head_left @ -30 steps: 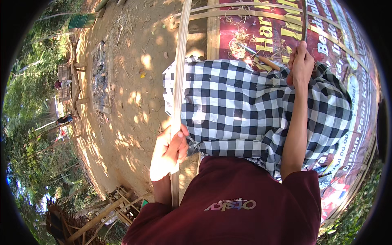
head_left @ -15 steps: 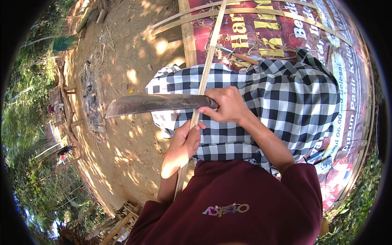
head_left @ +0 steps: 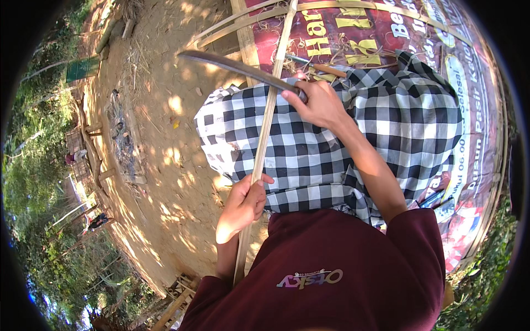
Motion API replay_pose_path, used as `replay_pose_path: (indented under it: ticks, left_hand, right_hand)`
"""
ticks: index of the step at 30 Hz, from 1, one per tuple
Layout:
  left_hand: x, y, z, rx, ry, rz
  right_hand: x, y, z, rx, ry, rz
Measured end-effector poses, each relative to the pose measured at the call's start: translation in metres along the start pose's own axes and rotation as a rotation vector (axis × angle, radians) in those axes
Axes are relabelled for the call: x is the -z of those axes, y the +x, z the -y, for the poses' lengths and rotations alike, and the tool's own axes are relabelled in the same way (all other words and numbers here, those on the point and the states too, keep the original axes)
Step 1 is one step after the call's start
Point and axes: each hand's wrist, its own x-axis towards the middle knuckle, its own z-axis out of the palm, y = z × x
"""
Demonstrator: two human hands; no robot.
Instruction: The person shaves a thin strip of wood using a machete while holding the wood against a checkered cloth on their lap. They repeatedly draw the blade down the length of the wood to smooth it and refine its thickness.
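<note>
A long pale bamboo strip (head_left: 266, 129) runs lengthwise over my lap, from beside my left side up past my knees. My left hand (head_left: 243, 205) is closed round its lower part, thumb on top. My right hand (head_left: 319, 102) grips a machete (head_left: 234, 66) close to the base of its blade; the handle is mostly hidden in my fingers. The dark curved blade crosses the strip above my left hand and points to the upper left. Where it meets the strip, I cannot tell how deep the edge sits.
A black-and-white checked cloth (head_left: 386, 127) covers my legs. Beyond it, a knife with a wooden handle (head_left: 329, 70) lies among curled shavings on a red printed banner (head_left: 276, 41). Long bamboo strips (head_left: 331, 5) arch across the banner. Bare earth (head_left: 160, 110) stretches to the left.
My right hand and the machete have moved up along the strip, away from me, and the blade has tilted upward. My left hand has slid slightly lower.
</note>
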Motion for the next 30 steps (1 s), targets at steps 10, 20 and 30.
replay_pose_path:
  ticks: [10, 20, 30]
  left_hand:
    - [0.007, 0.013, -0.01, -0.005, 0.02, -0.117]
    - [0.012, 0.02, -0.016, -0.022, -0.013, -0.059]
    - [0.012, 0.019, -0.029, 0.051, -0.128, -0.049]
  right_hand:
    - [-0.022, -0.019, 0.0, 0.121, -0.185, 0.119]
    - [-0.021, -0.024, 0.015, 0.363, -0.221, 0.075]
    - [-0.018, -0.041, 0.047, 0.425, -0.245, 0.086]
